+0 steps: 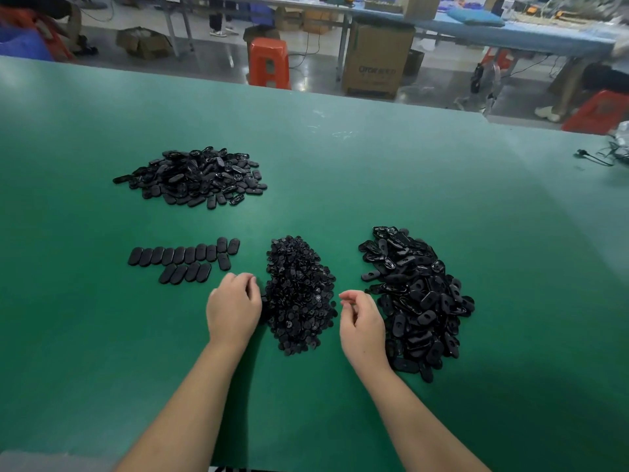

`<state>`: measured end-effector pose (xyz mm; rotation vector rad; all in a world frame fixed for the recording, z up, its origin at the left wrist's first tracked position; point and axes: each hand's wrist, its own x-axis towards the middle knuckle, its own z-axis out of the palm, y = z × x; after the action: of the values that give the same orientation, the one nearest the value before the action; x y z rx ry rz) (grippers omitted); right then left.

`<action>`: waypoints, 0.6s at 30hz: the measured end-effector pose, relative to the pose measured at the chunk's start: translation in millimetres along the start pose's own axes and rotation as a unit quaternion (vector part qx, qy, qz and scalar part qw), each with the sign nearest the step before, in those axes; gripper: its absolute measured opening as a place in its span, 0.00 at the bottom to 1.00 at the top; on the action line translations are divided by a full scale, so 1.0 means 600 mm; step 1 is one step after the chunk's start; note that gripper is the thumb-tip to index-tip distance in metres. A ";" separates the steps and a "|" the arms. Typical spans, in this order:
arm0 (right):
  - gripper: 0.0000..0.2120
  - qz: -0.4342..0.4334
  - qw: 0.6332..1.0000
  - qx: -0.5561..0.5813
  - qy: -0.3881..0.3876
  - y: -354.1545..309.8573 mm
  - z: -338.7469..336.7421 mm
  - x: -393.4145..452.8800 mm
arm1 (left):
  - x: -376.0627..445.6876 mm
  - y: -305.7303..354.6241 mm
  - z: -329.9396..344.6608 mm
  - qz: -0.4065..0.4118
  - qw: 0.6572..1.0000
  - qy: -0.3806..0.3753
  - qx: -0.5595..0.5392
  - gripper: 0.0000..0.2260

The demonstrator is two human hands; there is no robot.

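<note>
Black discs (299,294), small, glossy plastic, heaped

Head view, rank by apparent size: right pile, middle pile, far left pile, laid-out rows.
1. right pile
2-3. far left pile and middle pile: look alike, and the far one sits further from the camera, so unranked
4. laid-out rows
</note>
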<state>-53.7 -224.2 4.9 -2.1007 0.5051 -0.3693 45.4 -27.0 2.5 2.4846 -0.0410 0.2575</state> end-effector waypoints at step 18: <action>0.13 -0.110 0.851 -0.495 -0.138 -0.005 -0.097 0.181 | 0.001 -0.016 -0.003 -0.034 0.995 -0.017 -0.095 0.14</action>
<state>15.6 -317.3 45.9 -3.1683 0.2919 0.1311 46.5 -18.3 -1.5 2.2964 0.0051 0.1750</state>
